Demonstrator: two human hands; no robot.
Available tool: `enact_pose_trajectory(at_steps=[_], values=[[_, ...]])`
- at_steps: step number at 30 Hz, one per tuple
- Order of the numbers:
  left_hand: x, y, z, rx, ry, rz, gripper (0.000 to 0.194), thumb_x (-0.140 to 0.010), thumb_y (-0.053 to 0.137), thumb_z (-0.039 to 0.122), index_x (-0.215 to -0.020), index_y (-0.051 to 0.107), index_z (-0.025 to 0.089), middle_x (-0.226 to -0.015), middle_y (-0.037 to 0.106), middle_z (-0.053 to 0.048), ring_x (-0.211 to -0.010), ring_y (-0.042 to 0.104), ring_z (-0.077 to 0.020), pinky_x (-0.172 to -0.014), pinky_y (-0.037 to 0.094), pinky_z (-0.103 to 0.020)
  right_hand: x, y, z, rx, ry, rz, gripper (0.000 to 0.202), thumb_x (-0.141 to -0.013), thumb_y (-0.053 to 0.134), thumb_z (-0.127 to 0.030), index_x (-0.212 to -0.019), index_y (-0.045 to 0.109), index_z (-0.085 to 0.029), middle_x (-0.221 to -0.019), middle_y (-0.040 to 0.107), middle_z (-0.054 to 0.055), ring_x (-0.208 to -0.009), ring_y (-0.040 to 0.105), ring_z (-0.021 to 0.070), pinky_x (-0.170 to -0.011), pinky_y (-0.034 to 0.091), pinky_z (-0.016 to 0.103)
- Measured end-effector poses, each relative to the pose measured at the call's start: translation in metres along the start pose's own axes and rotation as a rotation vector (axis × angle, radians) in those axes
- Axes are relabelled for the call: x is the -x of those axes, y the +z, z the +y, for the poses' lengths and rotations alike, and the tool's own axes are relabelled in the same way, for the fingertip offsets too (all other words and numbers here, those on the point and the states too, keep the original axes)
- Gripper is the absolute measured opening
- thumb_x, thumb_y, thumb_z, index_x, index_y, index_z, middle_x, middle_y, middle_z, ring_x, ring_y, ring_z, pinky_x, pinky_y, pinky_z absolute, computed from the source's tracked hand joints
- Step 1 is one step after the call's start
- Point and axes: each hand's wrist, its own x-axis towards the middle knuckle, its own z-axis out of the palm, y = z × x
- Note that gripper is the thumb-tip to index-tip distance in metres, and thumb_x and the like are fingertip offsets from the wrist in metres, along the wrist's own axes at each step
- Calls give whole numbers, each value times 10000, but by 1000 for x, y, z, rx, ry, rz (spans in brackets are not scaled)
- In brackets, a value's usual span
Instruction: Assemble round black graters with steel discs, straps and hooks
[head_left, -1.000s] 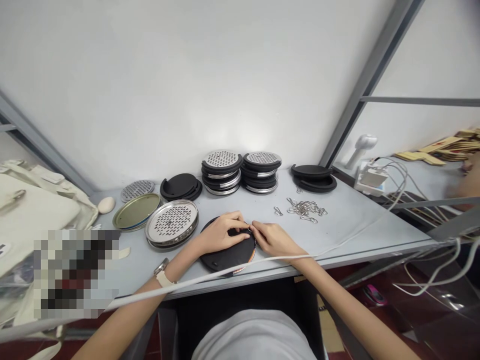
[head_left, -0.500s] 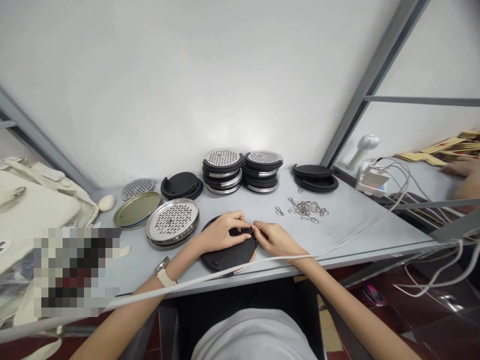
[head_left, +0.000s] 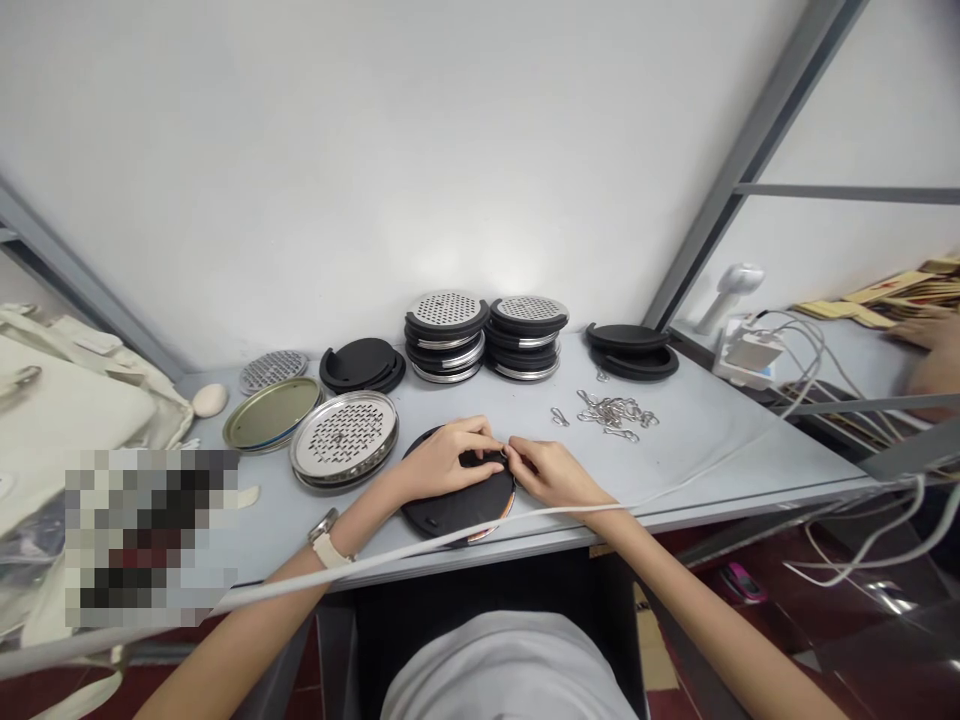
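A black round disc [head_left: 454,510] with an orange and silvery rim lies near the table's front edge. My left hand [head_left: 450,460] rests on its upper part, thumb and forefinger closed toward its right edge. Pinched fingers of my right hand [head_left: 551,475] meet them there. Between the fingertips shows a small bit of metal wire, mostly hidden, like the loose S-shaped wire hooks [head_left: 619,412] piled to the right. To the left of my left hand sits a silver perforated disc [head_left: 345,435] on other round pieces.
Two stacks of black and silver discs [head_left: 448,350] stand by the wall. Black discs [head_left: 631,352] lie at back right, more black ones [head_left: 364,365] at back left, beside an olive lid [head_left: 271,415]. A white cable [head_left: 420,553] crosses in front. Another person's hand [head_left: 934,335] shows far right.
Both hands stay at the disc's right edge, with only slight finger movement. The view has shifted a little; nothing else has visibly moved on the table.
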Motion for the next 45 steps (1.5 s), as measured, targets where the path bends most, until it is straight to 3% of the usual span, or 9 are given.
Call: enact_pose_trajectory(at_steps=[18,32,39,45], values=[[1,2,-2,37,-11,6,203,-855,559,222,-1033,650,192,-897,554,-29,-814,547,-138,-768,435,-258,0,0,-1,46,-5,29,237,-917,369,-246,-706,465,-195,-578,507,-18,-482,409,99,-521,251,215],[0,2,-4,31,-17,8,211,-855,558,225,-1043,649,196,-899,558,-29,-819,545,-140,-774,433,-258,1,-2,-5,-27,6,33,231,-907,379,-233,-687,439,-194,-564,458,-34,-478,384,89,-513,257,211],[0,3,-2,1,-13,-19,230,-876,450,133,-1002,631,197,-949,551,-38,-850,552,-141,-824,431,-275,-2,-8,-4,-117,93,199,256,-931,328,-260,-682,365,-211,-544,388,-45,-474,374,102,-501,273,214],[-1,6,-4,-95,-121,138,138,-806,554,209,-922,482,190,-874,514,-9,-794,508,-148,-744,436,-284,-3,-5,-5,-63,56,121,249,-927,333,-258,-687,381,-213,-527,370,-47,-447,354,105,-492,266,213]])
